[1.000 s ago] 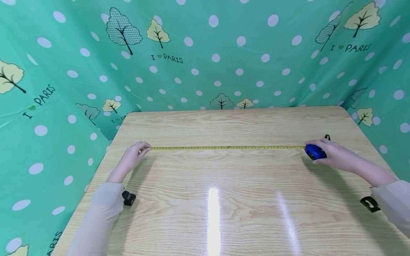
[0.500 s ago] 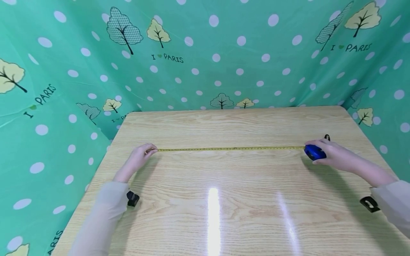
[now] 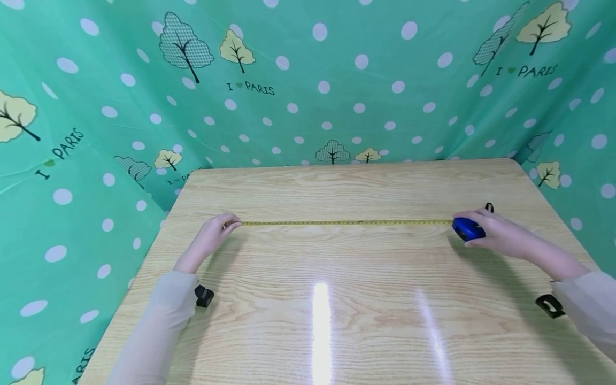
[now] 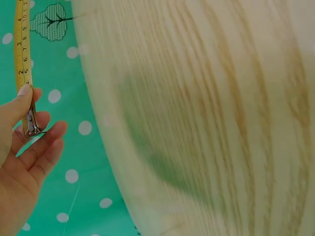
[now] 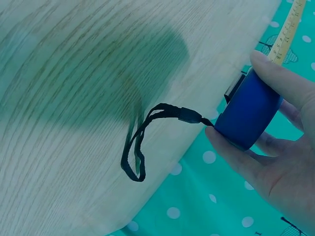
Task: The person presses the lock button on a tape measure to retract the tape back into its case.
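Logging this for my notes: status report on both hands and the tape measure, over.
Left hand pinches the tape's end hook. Right hand grips the blue tape measure case. Yellow tape stretched across the table. Nothing in the way.

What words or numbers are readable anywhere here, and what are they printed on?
"I PARIS", with a small heart after the I: printed several times on the green backdrop, beside the tree drawings.
"2", "4", "5", "9", "10": on the yellow tape, near the left hand.
Tape markings in the head view: too small to read.
Blue tape case: no visible text.
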`<action>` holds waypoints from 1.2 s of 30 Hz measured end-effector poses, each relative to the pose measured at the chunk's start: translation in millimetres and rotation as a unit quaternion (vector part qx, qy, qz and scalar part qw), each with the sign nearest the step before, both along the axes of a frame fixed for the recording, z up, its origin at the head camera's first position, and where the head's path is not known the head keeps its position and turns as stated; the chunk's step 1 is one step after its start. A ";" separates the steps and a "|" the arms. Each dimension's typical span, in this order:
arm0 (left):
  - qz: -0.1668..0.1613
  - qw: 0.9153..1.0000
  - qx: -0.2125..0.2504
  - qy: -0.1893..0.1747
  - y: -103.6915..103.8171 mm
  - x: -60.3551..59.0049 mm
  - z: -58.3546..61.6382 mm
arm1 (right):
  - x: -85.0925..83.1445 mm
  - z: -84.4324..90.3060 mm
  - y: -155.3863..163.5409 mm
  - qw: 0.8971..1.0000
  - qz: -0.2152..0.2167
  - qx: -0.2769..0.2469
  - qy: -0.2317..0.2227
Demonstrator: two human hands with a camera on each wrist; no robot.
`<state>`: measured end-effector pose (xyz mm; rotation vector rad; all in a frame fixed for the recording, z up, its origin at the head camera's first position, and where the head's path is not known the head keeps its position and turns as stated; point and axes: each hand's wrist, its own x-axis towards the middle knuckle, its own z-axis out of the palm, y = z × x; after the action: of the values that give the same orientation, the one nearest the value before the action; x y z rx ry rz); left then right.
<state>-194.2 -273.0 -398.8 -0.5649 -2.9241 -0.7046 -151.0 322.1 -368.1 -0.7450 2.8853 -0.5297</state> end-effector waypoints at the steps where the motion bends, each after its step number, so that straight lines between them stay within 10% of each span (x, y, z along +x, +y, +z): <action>1: 0.000 1.000 0.000 -0.001 0.9 -0.2 0.5 | -0.1 0.3 -0.5 1.000 -0.001 0.001 -0.001; 36: -0.011 1.000 0.012 0.003 9.5 -0.8 -3.4 | -1.7 0.3 -17.6 1.000 0.005 -0.003 0.010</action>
<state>-195.0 -263.5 -402.2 -0.5972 -2.9036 -0.7387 -152.8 304.5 -367.8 -0.7693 2.8985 -0.5327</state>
